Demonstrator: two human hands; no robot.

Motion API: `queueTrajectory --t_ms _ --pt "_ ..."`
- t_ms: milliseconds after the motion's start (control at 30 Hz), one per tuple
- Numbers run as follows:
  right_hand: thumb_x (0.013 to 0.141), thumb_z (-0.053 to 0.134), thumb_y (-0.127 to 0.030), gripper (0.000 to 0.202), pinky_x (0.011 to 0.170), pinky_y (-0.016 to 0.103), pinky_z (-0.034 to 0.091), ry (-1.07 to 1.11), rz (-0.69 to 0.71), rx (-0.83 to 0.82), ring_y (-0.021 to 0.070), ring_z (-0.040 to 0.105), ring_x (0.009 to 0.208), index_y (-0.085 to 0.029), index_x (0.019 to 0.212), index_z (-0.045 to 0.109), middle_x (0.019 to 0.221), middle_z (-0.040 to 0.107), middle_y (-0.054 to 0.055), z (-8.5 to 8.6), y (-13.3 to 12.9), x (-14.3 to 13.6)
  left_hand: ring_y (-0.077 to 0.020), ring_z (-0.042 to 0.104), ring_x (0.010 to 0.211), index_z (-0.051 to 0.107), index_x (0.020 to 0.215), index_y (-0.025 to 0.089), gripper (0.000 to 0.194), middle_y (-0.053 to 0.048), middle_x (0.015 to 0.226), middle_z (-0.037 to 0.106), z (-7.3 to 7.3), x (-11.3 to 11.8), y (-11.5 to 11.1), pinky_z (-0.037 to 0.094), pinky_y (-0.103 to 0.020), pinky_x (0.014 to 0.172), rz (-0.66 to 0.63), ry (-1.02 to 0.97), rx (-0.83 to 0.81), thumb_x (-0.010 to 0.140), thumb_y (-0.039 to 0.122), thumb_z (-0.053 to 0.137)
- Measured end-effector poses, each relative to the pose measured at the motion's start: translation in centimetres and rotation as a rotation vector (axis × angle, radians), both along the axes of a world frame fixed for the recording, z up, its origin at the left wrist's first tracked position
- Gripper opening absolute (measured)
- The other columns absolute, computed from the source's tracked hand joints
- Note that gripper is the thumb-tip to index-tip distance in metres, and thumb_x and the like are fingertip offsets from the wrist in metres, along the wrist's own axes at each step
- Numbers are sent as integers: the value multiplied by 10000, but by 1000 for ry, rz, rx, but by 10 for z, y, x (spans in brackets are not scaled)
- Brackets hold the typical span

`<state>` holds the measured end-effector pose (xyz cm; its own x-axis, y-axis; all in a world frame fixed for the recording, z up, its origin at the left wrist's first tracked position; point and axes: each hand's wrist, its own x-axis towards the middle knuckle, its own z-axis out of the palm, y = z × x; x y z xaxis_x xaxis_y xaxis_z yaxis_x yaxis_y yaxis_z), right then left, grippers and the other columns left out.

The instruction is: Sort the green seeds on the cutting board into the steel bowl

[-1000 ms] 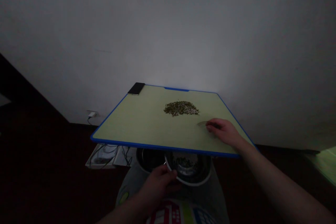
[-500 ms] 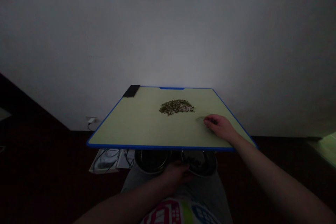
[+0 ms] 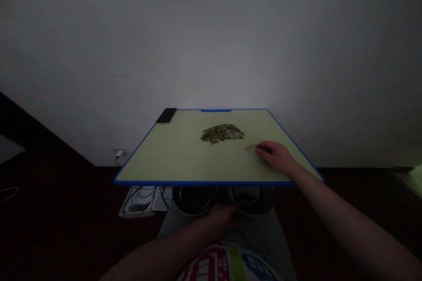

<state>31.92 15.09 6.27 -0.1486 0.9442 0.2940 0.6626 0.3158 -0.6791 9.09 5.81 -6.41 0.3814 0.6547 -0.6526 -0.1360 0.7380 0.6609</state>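
A loose heap of small brownish-green seeds or grains [image 3: 221, 133] lies spread on a pale board [image 3: 171, 158] with a blue rim. My right hand [image 3: 273, 154] is over the board, right of the heap, its fingers pinched on a thin, clear, curved piece [image 3: 250, 147] whose exact kind I cannot make out. Below the board's near edge, my left hand [image 3: 226, 217] holds the rim of the right metal bowl [image 3: 255, 211] on my lap; its fingers are dark and partly hidden. Another metal bowl [image 3: 194, 214] sits beside it on the left.
A black phone [image 3: 166, 116] lies on the board's far left corner. The wall [image 3: 211, 44] rises right behind the board. On the floor at left are a white box with cables [image 3: 136, 202] and, at the wall, a plugged-in charger [image 3: 119, 153].
The view has shifted slightly. Both hands keep nearly the same places, the clear piece still in my right fingers, and the heap looks unchanged.
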Motion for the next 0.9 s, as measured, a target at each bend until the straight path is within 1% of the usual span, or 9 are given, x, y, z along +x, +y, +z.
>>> queueTrajectory --t_ms 133,233,300,400,500,600,733,800,900 --pt "816 548 -481 312 556 289 429 5 -9 -19 159 546 588 -194 828 669 676 645 28 -2 1 1 -227 647 997 593 1186 181 347 -88 1203 644 18 -19 -6 559 -451 831 30 4 -12 883 348 601" --pt "811 544 -480 311 564 292 430 2 -20 -29 161 548 590 -194 820 665 673 640 28 -1 0 1 -210 703 791 672 931 102 228 -95 892 725 38 -56 -19 546 -382 806 82 14 -10 815 298 679" --pt "807 544 -482 311 564 293 428 7 -20 -42 164 550 589 -195 817 664 663 634 27 -1 0 1 -235 724 781 668 893 120 244 -102 873 741 47 -87 -30 547 -372 793 149 37 -13 788 337 702" --pt "794 557 -506 333 553 292 424 29 -17 -51 166 550 585 -194 825 668 653 634 26 0 1 1 -224 728 757 645 911 148 260 -87 849 746 50 -130 -44 554 -362 773 280 117 -33 787 370 697" --pt "783 573 -507 327 543 289 422 19 -20 -41 168 554 588 -196 810 672 660 650 33 0 2 2 -215 730 728 625 917 162 246 -72 804 739 41 -154 -47 556 -355 772 375 195 -54 780 350 703" --pt "792 568 -494 308 533 284 418 12 -31 -32 165 551 582 -202 796 665 662 652 32 0 2 2 -206 708 626 606 898 165 237 -56 712 715 30 -157 -38 555 -343 679 394 243 -59 794 362 685" --pt "799 549 -498 313 501 274 396 22 -46 -48 151 519 544 -202 789 649 624 611 15 1 1 1 -193 689 623 610 910 143 267 -55 686 690 21 -147 -19 557 -332 670 366 258 -41 830 395 648" --pt "795 550 -506 317 505 274 394 38 -47 -44 149 514 549 -202 777 640 627 608 13 1 1 0 -192 686 699 621 984 132 284 -68 810 705 19 -143 -13 562 -349 679 346 267 -43 851 383 631" --pt "788 555 -539 346 520 274 395 83 -41 -67 145 509 555 -201 761 622 633 605 10 -1 1 1 -210 660 927 598 1163 173 331 -83 1140 664 18 -142 -9 568 -418 783 374 243 -30 882 346 602"
